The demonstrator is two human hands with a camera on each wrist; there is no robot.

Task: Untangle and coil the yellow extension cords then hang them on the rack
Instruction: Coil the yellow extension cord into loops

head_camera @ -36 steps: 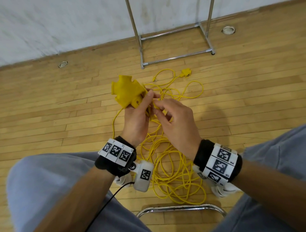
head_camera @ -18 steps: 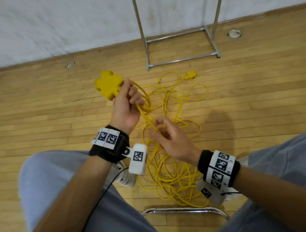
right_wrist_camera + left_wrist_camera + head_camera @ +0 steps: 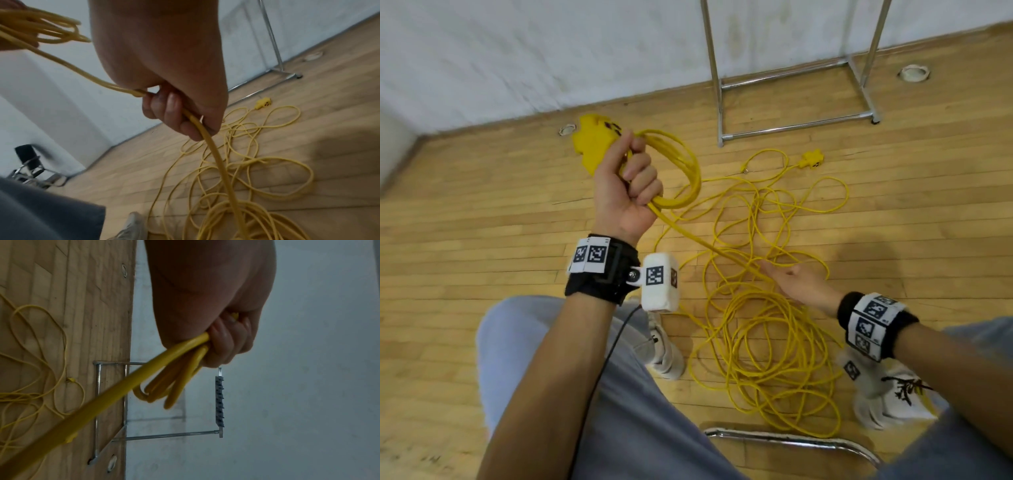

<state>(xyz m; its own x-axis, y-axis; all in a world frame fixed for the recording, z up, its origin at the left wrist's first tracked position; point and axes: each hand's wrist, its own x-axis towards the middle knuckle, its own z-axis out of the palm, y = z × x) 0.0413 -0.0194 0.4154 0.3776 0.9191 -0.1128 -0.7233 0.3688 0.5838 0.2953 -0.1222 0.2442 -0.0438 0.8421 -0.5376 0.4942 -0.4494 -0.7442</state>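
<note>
Left hand [image 3: 625,185] upper centre, clamped round coiled cord loops [image 3: 681,171]; right hand [image 3: 799,286] lower right, curled round the cord strand [image 3: 216,155].

Bare forearms, tagged wristbands, grey trousers, white shoes

Each wrist wears a black band [image 3: 599,274] faced with white panels of black square-code markers; a white, marker-tagged camera block [image 3: 659,281] is bolted to the left band, trailing a thin black cable [image 3: 599,373]. The right shoe [image 3: 893,394] carries a black print.

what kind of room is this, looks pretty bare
Likely a sparse indoor studio or workroom: a wood plank floor, a plain white wall, a chrome rack by it, and round floor sockets.
</note>
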